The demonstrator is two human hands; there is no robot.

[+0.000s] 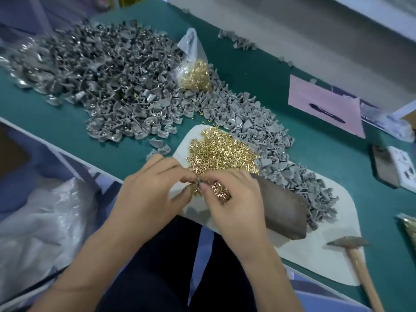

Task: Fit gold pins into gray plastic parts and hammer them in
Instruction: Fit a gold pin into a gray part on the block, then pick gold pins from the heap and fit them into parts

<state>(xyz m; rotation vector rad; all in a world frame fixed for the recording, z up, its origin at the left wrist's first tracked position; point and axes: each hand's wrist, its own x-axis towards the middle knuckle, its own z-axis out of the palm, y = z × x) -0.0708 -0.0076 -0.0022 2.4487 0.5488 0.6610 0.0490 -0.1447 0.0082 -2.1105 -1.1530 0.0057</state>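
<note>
Nearest the person, at the bench's near edge, the left hand [148, 185] and the right hand [231, 197] met fingertip to fingertip over the near end of a loose heap of gold pins [220, 152]. Both grips were closed in a pinch on a small gray plastic part [198, 183] held between them, though blur hid whether a pin sat in it. The pins lay on a white mat [315, 251] that reached the near edge. Just right of the right hand, a dark brown block [283, 210] rested on the mat, and a band of gray plastic parts [281, 163] ran along the mat's far side, touching the pin heap. Toward the near right corner, a hammer [355, 251] with a wooden handle lay with its head on the mat's edge, untouched. Farther in, a much larger mound of darker gray parts [108, 77] spread toward the bench's left edge, and a clear plastic bag [193, 70] holding more gold pins stood against it. Near the right edge lay a pink sheet [324, 100] with a dark pen [326, 113] on it. A few stray gray parts [240, 42] sat along the far edge.
</note>
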